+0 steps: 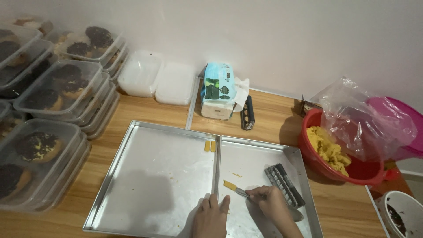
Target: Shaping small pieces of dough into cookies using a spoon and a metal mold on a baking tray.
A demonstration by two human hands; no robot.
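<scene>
Taking the left tray (150, 176) as my landmark and going left to right: far to its left stand stacked clear boxes (53, 94) of dark-topped pastries. Behind the tray, against the wall, sit two empty lidded tubs (156, 79), then a tissue pack (217, 90) and a small dark tool (248, 113). On the tray itself, at its far right corner, two small yellow dough bars (209, 146) lie side by side.

The left hand (211, 218) rests on the tray's near right corner, fingers pressed together and flat on the metal, steadying it. Touching the tray's right edge is a second tray (291, 152). There the right hand (273, 206) pinches a thin metal blade (240, 191), whose tip carries another dough bar (229, 185), just right of the seam between the trays. A dark ribbed mould (284, 185) lies beyond that hand. Further right, a red bowl (348, 174) holds yellow dough (328, 150) under a loose plastic bag (365, 119).

The step in hand looks like lifting a cut bar across to join the pair. As I judge it, that calls for a level blade and a slow carry over the raised rims, then sliding the bar off beside the other two without bending it.
</scene>
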